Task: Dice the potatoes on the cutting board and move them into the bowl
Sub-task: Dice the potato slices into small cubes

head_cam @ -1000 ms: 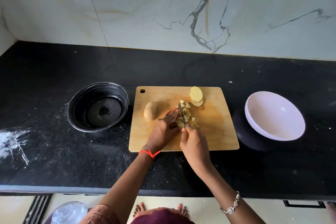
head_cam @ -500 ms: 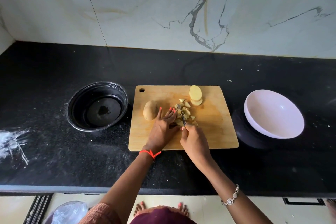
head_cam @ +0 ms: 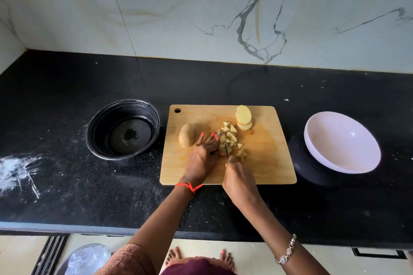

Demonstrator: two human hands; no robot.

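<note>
on the cutting board (head_cam: 263,163), right hand (head_cam: 240,182) grip encloses the knife (head_cam: 227,151), handle hidden. left hand (head_cam: 201,158) grip wide, fingers straight against diced potato (head_cam: 232,137).

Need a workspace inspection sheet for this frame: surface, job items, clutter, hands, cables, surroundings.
Surface: black countertop; wooden cutting board lies on it.
Job's things: whole potato, stacked slices and diced pieces on the board; white bowl at right, empty, tilted on a dark base.
Clutter: black bowl left of the board; white powder smear far left.
Hands: left hand fingers straight, against the diced pieces; right hand grips knife, blade in the pile.
Cables: nothing seen.
Surroundings: marble wall; plastic bag on the floor.
</note>
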